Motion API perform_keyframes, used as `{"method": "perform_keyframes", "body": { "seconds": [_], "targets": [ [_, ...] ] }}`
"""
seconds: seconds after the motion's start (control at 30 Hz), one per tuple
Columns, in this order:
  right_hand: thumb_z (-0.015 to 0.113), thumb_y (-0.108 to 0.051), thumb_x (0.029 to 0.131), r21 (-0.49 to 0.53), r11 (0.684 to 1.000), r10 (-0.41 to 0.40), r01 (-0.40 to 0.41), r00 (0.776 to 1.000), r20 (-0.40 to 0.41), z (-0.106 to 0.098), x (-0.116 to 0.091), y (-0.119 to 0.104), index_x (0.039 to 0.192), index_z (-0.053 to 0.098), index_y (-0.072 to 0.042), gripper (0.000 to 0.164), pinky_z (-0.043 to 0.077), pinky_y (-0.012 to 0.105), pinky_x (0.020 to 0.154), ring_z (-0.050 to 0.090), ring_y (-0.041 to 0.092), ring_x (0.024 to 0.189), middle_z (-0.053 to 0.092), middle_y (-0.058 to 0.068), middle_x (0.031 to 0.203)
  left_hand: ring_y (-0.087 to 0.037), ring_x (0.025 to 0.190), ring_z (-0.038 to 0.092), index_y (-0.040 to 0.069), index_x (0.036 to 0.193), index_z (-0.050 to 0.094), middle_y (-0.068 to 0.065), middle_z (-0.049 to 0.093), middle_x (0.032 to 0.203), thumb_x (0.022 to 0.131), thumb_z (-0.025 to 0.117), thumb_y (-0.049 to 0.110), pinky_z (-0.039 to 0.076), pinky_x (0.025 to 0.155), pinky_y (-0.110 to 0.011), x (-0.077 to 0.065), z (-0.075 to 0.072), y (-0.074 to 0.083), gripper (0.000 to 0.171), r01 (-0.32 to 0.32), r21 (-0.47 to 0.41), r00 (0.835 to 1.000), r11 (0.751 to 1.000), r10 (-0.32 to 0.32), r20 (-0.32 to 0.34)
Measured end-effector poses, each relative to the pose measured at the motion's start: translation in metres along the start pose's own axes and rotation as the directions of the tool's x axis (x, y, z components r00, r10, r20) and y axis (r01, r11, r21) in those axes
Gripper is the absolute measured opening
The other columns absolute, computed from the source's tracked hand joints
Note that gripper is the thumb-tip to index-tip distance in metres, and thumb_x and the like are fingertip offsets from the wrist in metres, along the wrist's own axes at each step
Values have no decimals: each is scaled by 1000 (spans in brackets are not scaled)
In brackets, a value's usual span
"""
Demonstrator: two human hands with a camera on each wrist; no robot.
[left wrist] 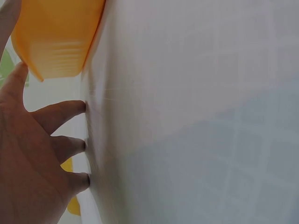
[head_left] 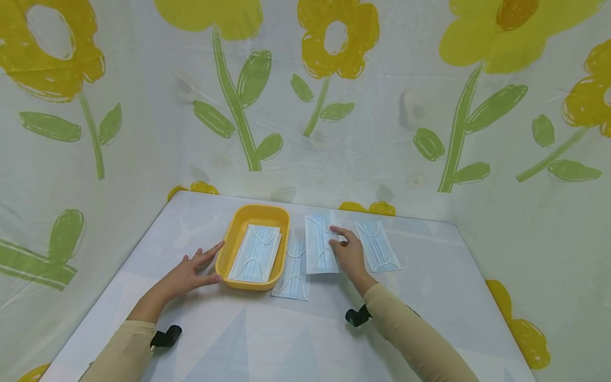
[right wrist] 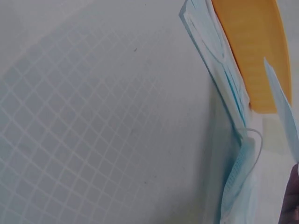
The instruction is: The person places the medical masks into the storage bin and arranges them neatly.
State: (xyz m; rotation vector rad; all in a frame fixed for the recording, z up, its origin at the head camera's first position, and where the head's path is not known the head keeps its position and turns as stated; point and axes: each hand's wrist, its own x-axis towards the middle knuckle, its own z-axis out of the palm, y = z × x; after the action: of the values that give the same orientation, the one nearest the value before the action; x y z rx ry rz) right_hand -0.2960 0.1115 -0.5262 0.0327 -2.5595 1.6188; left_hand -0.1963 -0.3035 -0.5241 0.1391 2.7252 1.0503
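Observation:
Several light blue face masks with white ear loops are in the head view. My right hand (head_left: 350,257) pinches one face mask (head_left: 317,249) by its right edge, to the right of the yellow tray (head_left: 234,228). In the right wrist view that mask (right wrist: 281,107) shows nearly edge-on, raised above the table. My left hand (head_left: 188,276), fingers spread, touches the tray's left side; three of its fingertips (left wrist: 79,107) reach down to the table in the left wrist view. A small stack of masks (head_left: 255,252) lies inside the tray.
One mask (head_left: 292,281) lies on the table against the tray's right side. Another mask (head_left: 379,246) lies farther right, behind my right hand. Flower-printed cloth (head_left: 353,159) walls the table (head_left: 258,339) at the back and sides.

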Motion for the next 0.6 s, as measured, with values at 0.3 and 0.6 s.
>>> {"method": "perform_keyframes", "body": {
  "seconds": [0.3,0.6],
  "targets": [
    [71,-7,95,20,1000,-5,5,1000,18,6,-5,-8,132,68,-15,38,53,26,79,61,22,96,61,4,140,-56,150,6,31,162,26,-15,25,166,85,77,56,-2,115,-76,0,1,-1,96,6,3,1000,1000,-6,-2],
    [71,-9,95,23,1000,-12,11,1000,19,15,-5,-16,131,69,-18,37,55,34,88,60,23,100,61,2,139,-56,149,6,30,162,26,-15,25,166,84,77,56,-2,115,-77,-1,0,2,96,4,7,1000,1000,-4,-5]
  ]
}}
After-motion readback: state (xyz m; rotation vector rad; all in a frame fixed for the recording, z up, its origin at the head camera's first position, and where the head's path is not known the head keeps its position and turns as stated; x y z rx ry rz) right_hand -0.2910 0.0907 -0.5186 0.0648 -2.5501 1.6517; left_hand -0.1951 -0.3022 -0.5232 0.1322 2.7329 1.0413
